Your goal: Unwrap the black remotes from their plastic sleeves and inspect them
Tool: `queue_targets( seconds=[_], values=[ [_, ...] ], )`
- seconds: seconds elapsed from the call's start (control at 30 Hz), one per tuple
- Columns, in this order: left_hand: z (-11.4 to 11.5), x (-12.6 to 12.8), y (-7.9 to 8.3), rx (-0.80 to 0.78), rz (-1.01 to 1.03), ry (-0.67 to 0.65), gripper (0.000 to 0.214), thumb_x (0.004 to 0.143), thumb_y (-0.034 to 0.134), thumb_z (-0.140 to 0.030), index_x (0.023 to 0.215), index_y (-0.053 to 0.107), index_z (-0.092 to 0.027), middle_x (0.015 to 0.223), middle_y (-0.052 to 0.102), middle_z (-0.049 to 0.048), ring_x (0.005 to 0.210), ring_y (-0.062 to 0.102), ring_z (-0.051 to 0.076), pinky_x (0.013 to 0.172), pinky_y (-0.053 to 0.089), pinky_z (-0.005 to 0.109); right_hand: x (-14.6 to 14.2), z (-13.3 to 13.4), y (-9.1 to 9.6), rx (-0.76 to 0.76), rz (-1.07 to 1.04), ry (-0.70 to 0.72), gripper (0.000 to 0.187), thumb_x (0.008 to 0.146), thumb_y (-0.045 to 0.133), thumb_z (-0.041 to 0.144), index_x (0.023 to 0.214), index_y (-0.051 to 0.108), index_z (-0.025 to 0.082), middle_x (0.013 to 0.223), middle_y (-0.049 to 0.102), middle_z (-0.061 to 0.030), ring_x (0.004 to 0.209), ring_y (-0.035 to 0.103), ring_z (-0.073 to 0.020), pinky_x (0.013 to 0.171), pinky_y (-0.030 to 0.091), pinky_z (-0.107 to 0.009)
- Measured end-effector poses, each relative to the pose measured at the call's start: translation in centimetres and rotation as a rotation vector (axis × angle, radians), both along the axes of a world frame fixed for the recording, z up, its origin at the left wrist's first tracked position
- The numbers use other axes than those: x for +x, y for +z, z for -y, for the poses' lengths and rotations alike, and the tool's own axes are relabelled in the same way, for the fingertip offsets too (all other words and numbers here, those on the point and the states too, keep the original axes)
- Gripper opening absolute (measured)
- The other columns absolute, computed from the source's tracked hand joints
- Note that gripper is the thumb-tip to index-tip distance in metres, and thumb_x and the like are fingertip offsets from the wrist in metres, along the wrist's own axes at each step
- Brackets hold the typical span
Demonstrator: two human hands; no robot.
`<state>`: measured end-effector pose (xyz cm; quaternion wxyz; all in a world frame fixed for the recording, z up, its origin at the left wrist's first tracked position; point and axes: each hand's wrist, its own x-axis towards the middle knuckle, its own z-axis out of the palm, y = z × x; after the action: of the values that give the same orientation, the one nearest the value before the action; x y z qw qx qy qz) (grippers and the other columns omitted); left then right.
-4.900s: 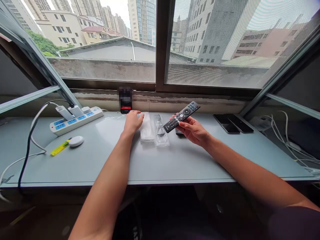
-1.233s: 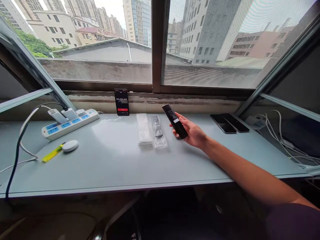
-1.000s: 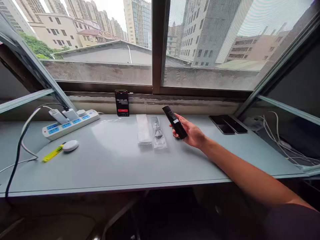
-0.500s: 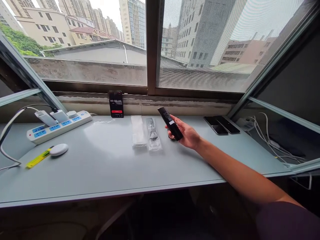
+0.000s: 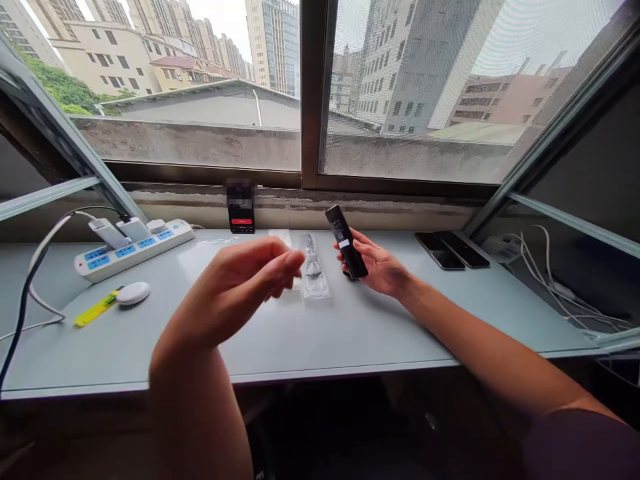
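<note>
A slim black bar-shaped device [image 5: 346, 241], with fine print and a small white label on the face turned to me, is in my right hand [image 5: 380, 265], tilted above the desk; its exact kind does not show. My left hand [image 5: 250, 283] hangs in the air left of it, wrist bent, fingers curled against the thumb, with nothing visible in them. Behind my left fingertips lies a clear plastic bag [image 5: 315, 270] holding what looks like a dark cable. Mostly covered by that hand is a white packet [image 5: 281, 236]. Something dark shows under my right fingers, unclear.
A power strip [image 5: 140, 248] with plugs, a white oval object [image 5: 133, 293] and a yellow cutter-like tool [image 5: 97, 309] are at the left. One phone [image 5: 241, 210] leans at the back. Two dark phones [image 5: 440, 252] lie right. Loose cables [image 5: 550, 287] are at far right.
My left hand has come into view from below and now covers most of the white packet. The device stays in my right hand, turned slightly more upright. The view has shifted a little.
</note>
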<state>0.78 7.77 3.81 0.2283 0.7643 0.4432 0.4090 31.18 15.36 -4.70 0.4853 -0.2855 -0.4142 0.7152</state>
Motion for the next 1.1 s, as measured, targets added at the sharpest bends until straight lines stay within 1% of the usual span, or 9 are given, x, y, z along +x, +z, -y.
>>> queue_targets(
  seconds=[0.13, 0.23, 0.33, 0.43, 0.53, 0.67, 0.83, 0.97, 1.1],
  values=[
    [-6.8, 1.5, -0.7, -0.078, -0.35, 0.214, 0.036, 0.101, 0.071, -0.051, 0.077, 0.073, -0.024, 0.074, 0.073, 0.0046, 0.072, 0.07, 0.026, 0.063, 0.049, 0.034, 0.3, -0.1, -0.1, -0.014, 0.015, 0.075, 0.018, 0.094, 0.085, 0.028, 0.109, 0.079, 0.021, 0.096, 0.07, -0.0023, 0.077, 0.063, -0.0135, 0.069, 0.055, -0.025],
    [-12.1, 1.7, -2.9, -0.122, -0.414, 0.426, 0.036, 0.106, 0.064, -0.048, 0.08, 0.072, -0.024, 0.084, 0.077, 0.0079, 0.08, 0.073, 0.029, 0.068, 0.048, 0.036, 0.4, -0.2, -0.2, -0.064, 0.047, 0.056, 0.027, 0.091, 0.088, 0.026, 0.114, 0.076, 0.021, 0.092, 0.067, 0.0005, 0.063, 0.054, -0.0097, 0.052, 0.044, -0.023],
    [-14.8, 0.7, -5.7, -0.062, -0.42, 0.619, 0.026, 0.107, 0.061, -0.042, 0.094, 0.074, -0.024, 0.098, 0.08, 0.0117, 0.093, 0.075, 0.032, 0.076, 0.05, 0.038, 0.3, -0.4, -0.3, -0.1, 0.066, 0.006, 0.024, 0.097, 0.084, 0.035, 0.113, 0.072, 0.022, 0.101, 0.073, -0.0028, 0.065, 0.06, -0.0116, 0.052, 0.046, -0.024],
    [-15.3, -0.5, -7.7, -0.052, -0.393, 0.659, 0.023, 0.108, 0.059, -0.039, 0.097, 0.073, -0.024, 0.1, 0.08, 0.0124, 0.098, 0.075, 0.033, 0.082, 0.051, 0.039, 0.2, -0.6, -0.3, -0.143, 0.015, -0.005, 0.026, 0.108, 0.067, 0.048, 0.111, 0.07, 0.022, 0.108, 0.079, -0.009, 0.074, 0.068, -0.0178, 0.06, 0.056, -0.03],
    [-15.1, -1.2, -8.6, -0.039, -0.33, 0.646, 0.025, 0.108, 0.058, -0.038, 0.092, 0.069, -0.024, 0.095, 0.079, 0.0107, 0.095, 0.074, 0.031, 0.082, 0.049, 0.039, 0.2, -0.5, -0.2, -0.145, -0.024, -0.028, 0.024, 0.11, 0.063, 0.045, 0.111, 0.071, 0.023, 0.108, 0.081, -0.0098, 0.079, 0.071, -0.0202, 0.067, 0.062, -0.032],
    [-15.1, -1.3, -9.2, -0.053, -0.3, 0.62, 0.026, 0.108, 0.059, -0.037, 0.085, 0.064, -0.025, 0.091, 0.077, 0.01, 0.089, 0.071, 0.03, 0.078, 0.046, 0.038, 0.1, -0.3, -0.3, -0.049, 0.009, -0.046, 0.02, 0.107, 0.068, 0.041, 0.121, 0.075, 0.028, 0.123, 0.083, -0.0064, 0.095, 0.077, -0.0221, 0.074, 0.065, -0.033],
    [-15.4, -1.5, -9.7, -0.08, -0.301, 0.619, 0.027, 0.107, 0.061, -0.037, 0.082, 0.062, -0.026, 0.088, 0.077, 0.0088, 0.087, 0.07, 0.028, 0.076, 0.044, 0.036, -0.2, -0.3, -0.7, 0.085, 0.069, -0.091, 0.028, 0.096, 0.085, 0.04, 0.121, 0.079, 0.029, 0.136, 0.081, -0.0059, 0.12, 0.076, -0.0255, 0.089, 0.067, -0.036],
    [-15.3, -1.6, -9.7, -0.087, -0.295, 0.609, 0.027, 0.106, 0.061, -0.037, 0.082, 0.06, -0.026, 0.089, 0.076, 0.0084, 0.086, 0.069, 0.028, 0.075, 0.042, 0.036, -0.4, -0.2, -0.9, 0.193, 0.101, -0.126, 0.037, 0.084, 0.095, 0.029, 0.118, 0.078, 0.031, 0.139, 0.08, -0.0032, 0.121, 0.075, -0.0232, 0.104, 0.063, -0.038],
    [-15.2, -1.4, -9.6, -0.099, -0.288, 0.599, 0.028, 0.107, 0.061, -0.037, 0.081, 0.057, -0.026, 0.089, 0.076, 0.0082, 0.085, 0.068, 0.028, 0.073, 0.04, 0.036, -0.7, 0.5, -0.8, 0.357, 0.193, -0.199, 0.046, 0.084, 0.097, 0.023, 0.121, 0.072, 0.035, 0.142, 0.078, -0.0016, 0.123, 0.073, -0.0219, 0.113, 0.058, -0.043]
  ],
)
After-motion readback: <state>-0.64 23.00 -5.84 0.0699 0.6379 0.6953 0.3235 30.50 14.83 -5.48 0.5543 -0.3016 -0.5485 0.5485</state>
